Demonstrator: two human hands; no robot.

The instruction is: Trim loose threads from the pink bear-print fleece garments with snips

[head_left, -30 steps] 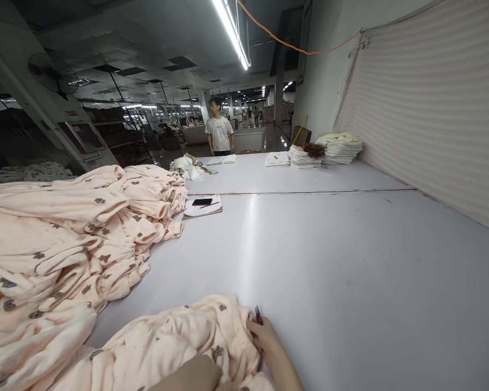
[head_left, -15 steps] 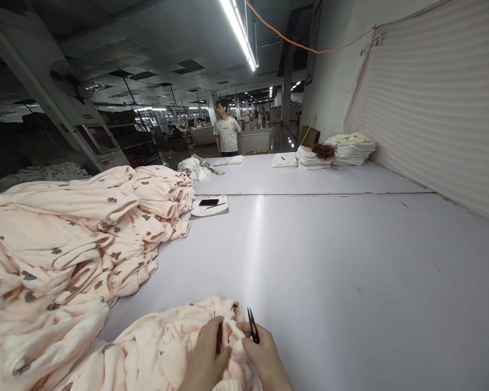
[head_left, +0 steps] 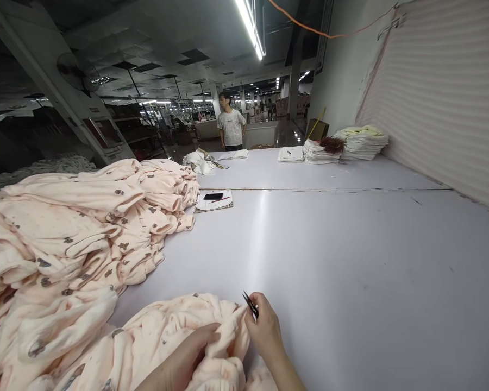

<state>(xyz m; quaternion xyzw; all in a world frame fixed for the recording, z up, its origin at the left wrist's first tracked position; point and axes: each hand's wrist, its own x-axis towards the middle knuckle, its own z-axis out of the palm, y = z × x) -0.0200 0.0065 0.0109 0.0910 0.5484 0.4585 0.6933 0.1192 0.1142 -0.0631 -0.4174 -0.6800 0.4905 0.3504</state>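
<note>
A pale pink fleece garment (head_left: 175, 326) with small dark motifs lies bunched at the front of the table. My left hand (head_left: 195, 345) grips its folds, and the cloth partly hides the fingers. Black thread snips (head_left: 250, 305) are held in my right hand (head_left: 264, 326), their pointed blades up and to the left. The fingers of that hand also meet the raised edge of the garment. To the left rises a large heap of similar pink garments (head_left: 85, 217), running down to the one I handle.
A phone (head_left: 213, 196) and a red pen lie on a paper pad (head_left: 222, 204) beside the heap. Folded cloth stacks (head_left: 364, 144) stand at the table's far right. White scraps (head_left: 199, 162) lie at the far left. A person (head_left: 232, 125) stands beyond the table (head_left: 330, 250).
My left hand has slid down and left over the garment. My right hand has risen slightly, drawing the garment's edge up. The snips now tilt more to the left. The view has shifted slightly.
</note>
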